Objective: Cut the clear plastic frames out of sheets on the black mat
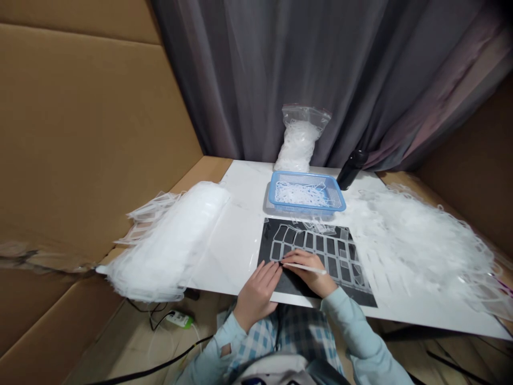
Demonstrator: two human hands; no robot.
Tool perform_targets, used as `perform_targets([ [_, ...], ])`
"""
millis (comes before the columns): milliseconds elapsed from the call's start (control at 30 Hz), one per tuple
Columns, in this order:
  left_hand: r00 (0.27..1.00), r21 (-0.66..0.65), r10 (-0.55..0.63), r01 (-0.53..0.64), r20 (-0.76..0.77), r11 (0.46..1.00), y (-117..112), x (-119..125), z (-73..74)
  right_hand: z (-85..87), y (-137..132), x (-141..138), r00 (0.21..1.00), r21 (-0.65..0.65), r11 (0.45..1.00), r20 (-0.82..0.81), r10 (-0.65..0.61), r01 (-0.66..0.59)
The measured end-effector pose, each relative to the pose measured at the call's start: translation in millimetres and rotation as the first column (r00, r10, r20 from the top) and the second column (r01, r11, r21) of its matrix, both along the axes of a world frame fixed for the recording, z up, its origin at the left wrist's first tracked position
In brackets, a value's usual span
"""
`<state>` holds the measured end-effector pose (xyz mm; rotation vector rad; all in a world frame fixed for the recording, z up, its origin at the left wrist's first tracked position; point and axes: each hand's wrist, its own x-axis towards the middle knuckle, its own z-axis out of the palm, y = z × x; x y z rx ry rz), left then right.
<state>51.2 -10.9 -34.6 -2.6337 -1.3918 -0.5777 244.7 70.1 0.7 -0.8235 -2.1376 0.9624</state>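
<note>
A black mat (292, 289) lies in front of me, with a translucent white plastic sheet of rectangular frames (324, 255) spread over it. My right hand (315, 275) grips a slim white pen-shaped tool (306, 268). Its tip is hidden at the fingers, near the sheet's lower left corner; the kind of tip cannot be made out. Beside that corner rests my left hand (258, 293), fingers stretched out and close together, their ends on the mat close to the right fingertips. Loose clear pieces (318, 227) lie along the mat's top edge.
Behind the mat stands a blue basket (343, 204) holding white plastic pieces. Further back are a filled zip bag (298, 144) and a black bottle (351, 170). Piles of translucent sheets lie left (172, 240) and right (425, 240). Cardboard walls (80, 128) flank the table.
</note>
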Motion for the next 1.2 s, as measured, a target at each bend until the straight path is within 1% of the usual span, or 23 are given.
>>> perform_targets([
  [133,1.0,0.008,-0.004,0.003,0.03,1.0,0,1,0.8,0.6,0,1,0.996,0.077,0.995,0.075,0.055,-0.061],
  [267,0.998,0.006,0.004,-0.004,0.055,1.0,-1,2,1.9,0.6,1,0,0.985,0.104,0.988,0.138,0.101,-0.116],
  [433,0.998,-0.016,0.007,-0.007,0.058,1.0,-1,2,1.7,1.7,7,-6,0.98,0.118,0.986,0.175,0.098,-0.12],
  [533,0.997,-0.024,0.012,-0.011,0.077,1.0,-1,2,0.8,3.9,14,-8,0.988,0.148,0.985,0.134,0.07,-0.09],
  [567,0.997,-0.026,0.014,-0.012,0.081,1.0,-1,2,0.7,5.3,17,-7,0.994,0.176,0.983,0.102,0.035,-0.053],
  [633,0.996,-0.032,0.015,-0.013,0.083,0.999,-1,2,0.7,9.8,25,-4,0.996,0.254,0.964,0.024,-0.083,0.074],
  [700,0.996,-0.035,0.017,-0.014,0.083,0.999,-1,2,1.0,16.4,32,1,0.978,0.326,0.923,-0.037,-0.204,0.205],
  [767,0.996,-0.032,0.019,-0.016,0.083,0.999,-1,2,1.5,24.1,38,6,0.959,0.376,0.883,-0.067,-0.275,0.28],
  [833,0.996,-0.025,0.019,-0.017,0.087,1.0,-1,3,1.7,31.5,42,12,0.926,0.393,0.84,-0.113,-0.361,0.375],
  [867,0.996,-0.022,0.018,-0.016,0.089,1.0,-1,3,1.7,34.8,43,15,0.89,0.379,0.806,-0.159,-0.428,0.455],
  [933,0.995,-0.018,0.016,-0.015,0.093,1.0,-1,3,1.4,39.9,46,21,0.772,0.3,0.711,-0.271,-0.575,0.636],
  [967,0.995,-0.018,0.017,-0.015,0.095,1.0,-1,3,1.2,41.5,46,25,0.713,0.253,0.669,-0.314,-0.627,0.699],
  [1000,0.995,-0.019,0.018,-0.016,0.097,1.0,-1,3,1.0,42.4,46,28,0.681,0.222,0.648,-0.334,-0.652,0.729],
  [1033,0.995,-0.018,0.017,-0.016,0.099,1.0,-1,3,0.8,42.5,46,31,0.686,0.211,0.657,-0.327,-0.65,0.723],
  [1067,0.995,-0.017,0.018,-0.016,0.1,1.0,-1,3,0.6,41.6,44,33,0.727,0.219,0.697,-0.293,-0.621,0.683],
  [1133,0.994,-0.016,0.019,-0.018,0.104,1.0,-1,3,0.7,37.0,38,36,0.846,0.247,0.81,-0.182,-0.501,0.532],
  [1167,0.994,-0.017,0.021,-0.02,0.107,1.0,-1,3,1.1,33.6,33,36,0.893,0.243,0.86,-0.128,-0.431,0.45],
  [1200,0.994,-0.02,0.027,-0.025,0.109,1.0,-1,3,1.8,29.6,27,35,0.925,0.222,0.898,-0.091,-0.369,0.38],
])
